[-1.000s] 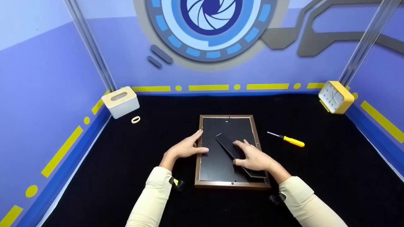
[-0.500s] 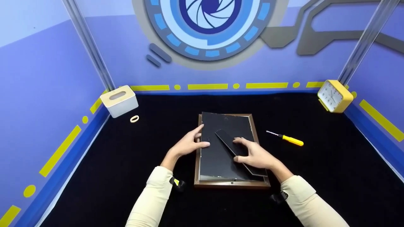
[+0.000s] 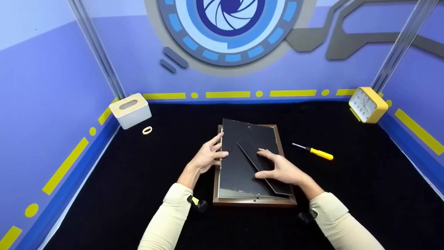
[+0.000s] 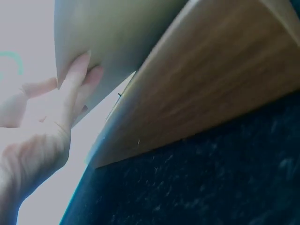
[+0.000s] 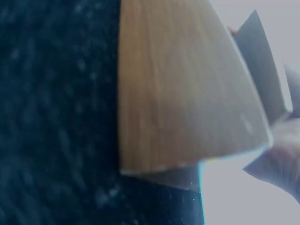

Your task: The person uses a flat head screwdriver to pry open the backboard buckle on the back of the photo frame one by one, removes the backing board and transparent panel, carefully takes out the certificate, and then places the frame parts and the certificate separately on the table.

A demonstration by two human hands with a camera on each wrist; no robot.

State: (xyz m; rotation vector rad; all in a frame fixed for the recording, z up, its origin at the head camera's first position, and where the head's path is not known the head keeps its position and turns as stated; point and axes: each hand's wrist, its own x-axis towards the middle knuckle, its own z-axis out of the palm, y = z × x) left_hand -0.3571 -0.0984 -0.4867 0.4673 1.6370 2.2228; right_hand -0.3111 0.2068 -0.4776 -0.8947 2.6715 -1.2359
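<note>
Backing board [image 3: 238,166], left edge above frame [image 3: 242,201]

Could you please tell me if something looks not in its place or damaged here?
Yes: the thin black rectangular backing board sits askew in the brown wooden picture frame. Its left edge is raised rather than lying flat, but the bare left hand pinches it. Its edges also look flecked with white, perhaps worn. I see nothing spilled.

The black tabletop [image 3: 249,229] bears a brown frame [image 3: 255,202], screwdriver [image 3: 321,154], pale ring [image 3: 146,133], tissue box [image 3: 135,116] — and a yellow clock [image 3: 363,105].
</note>
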